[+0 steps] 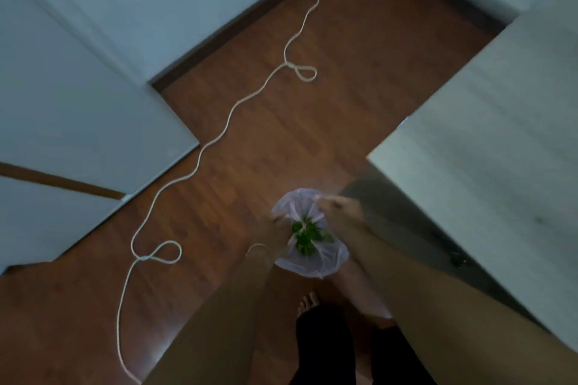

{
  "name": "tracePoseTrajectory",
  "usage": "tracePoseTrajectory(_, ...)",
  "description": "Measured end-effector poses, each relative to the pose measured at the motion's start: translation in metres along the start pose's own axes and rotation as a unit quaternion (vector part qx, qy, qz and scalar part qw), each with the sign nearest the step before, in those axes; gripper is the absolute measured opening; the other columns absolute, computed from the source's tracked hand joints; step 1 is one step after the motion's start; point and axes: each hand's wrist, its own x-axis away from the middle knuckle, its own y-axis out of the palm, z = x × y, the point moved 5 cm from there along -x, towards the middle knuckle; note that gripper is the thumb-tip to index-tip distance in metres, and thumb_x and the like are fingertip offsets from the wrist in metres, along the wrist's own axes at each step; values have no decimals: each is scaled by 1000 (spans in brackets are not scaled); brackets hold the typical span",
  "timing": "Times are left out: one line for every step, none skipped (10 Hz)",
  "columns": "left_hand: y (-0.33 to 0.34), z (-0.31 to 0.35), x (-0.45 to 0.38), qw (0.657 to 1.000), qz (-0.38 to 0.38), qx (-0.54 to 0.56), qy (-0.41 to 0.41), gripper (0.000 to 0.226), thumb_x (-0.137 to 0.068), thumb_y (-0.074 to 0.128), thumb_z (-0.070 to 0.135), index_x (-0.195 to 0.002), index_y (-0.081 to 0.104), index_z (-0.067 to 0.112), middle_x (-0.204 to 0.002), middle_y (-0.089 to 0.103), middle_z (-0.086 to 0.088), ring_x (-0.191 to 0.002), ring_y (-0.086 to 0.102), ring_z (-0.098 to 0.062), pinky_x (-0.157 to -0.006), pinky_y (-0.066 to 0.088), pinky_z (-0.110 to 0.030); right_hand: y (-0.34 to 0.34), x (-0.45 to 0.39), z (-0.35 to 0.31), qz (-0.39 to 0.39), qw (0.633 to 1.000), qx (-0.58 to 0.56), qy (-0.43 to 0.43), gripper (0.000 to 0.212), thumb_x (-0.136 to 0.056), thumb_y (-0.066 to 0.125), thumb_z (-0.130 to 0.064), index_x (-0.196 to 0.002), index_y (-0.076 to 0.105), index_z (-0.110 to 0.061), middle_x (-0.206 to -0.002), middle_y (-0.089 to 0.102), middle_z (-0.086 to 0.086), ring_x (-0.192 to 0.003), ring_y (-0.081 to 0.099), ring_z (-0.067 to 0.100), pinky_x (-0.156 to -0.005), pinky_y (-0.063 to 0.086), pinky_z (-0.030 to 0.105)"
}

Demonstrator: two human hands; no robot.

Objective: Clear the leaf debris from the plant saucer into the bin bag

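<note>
- Green leaf debris [306, 236] is seen as a small, blurred clump low in the frame, right of centre, inside a bag.
- A thin, translucent white plastic bin bag [316, 259] is held above the reddish-brown wood-plank floor [359, 72]; the leaves show through its gathered film.
- The left hand [275, 233] is closed on the bag's left edge; the right hand [339, 211] is pinched on the upper right edge of the bag. Finger detail is blurred.
- A long cream-white cord [219, 134] is laid in loops across the floor from upper centre to the lower left.
- A pale grey cabinet face [488, 141] is seen at right, white panels [62, 97] at left.
- A bare foot [308, 302] and dark trouser leg [325, 350] are seen below the bag.
- The plant saucer cannot be identified.
</note>
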Motion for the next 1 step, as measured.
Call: tracePoseTrajectory(-37, 31, 25, 996, 63, 39, 46, 38, -81, 53, 39, -97, 74, 12, -95, 71, -11, -91, 64, -23, -82, 50, -28, -22, 42, -63, -2, 994, -89, -61, 24, -91, 66, -26, -102, 75, -7, -91, 71, 4, -90, 65, 15, -89, 51, 31)
